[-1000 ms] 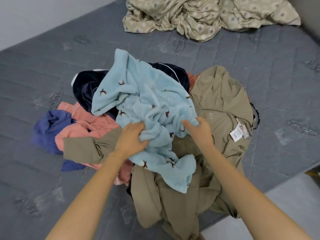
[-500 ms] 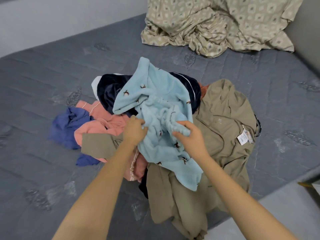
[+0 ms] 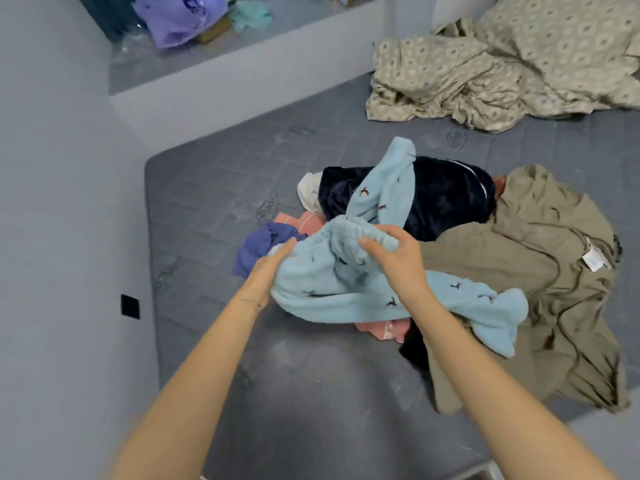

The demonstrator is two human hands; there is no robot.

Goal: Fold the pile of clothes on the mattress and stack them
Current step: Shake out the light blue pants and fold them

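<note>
A light blue fleece garment (image 3: pixel 346 289) with small dark motifs is lifted off the pile of clothes on the grey mattress (image 3: pixel 214 188). My left hand (image 3: pixel 268 271) grips its bunched left edge. My right hand (image 3: pixel 394 258) pinches its gathered waistband from above. One blue leg trails back over a dark navy garment (image 3: pixel 446 202), the other hangs right over an olive garment (image 3: pixel 540 271) with a white tag. A pink garment (image 3: pixel 381 329) and a purple-blue one (image 3: pixel 259 242) lie underneath.
A crumpled beige patterned sheet (image 3: pixel 502 64) lies at the mattress's far right corner. Grey walls (image 3: pixel 62 202) run along the left, with a ledge holding a purple bag (image 3: pixel 176 19). Bare mattress shows to the left of the pile and in front of it.
Both hands have shifted their hold on the blue garment and raised it leftward off the pile. The camera has swung left, bringing the wall and ledge into view.
</note>
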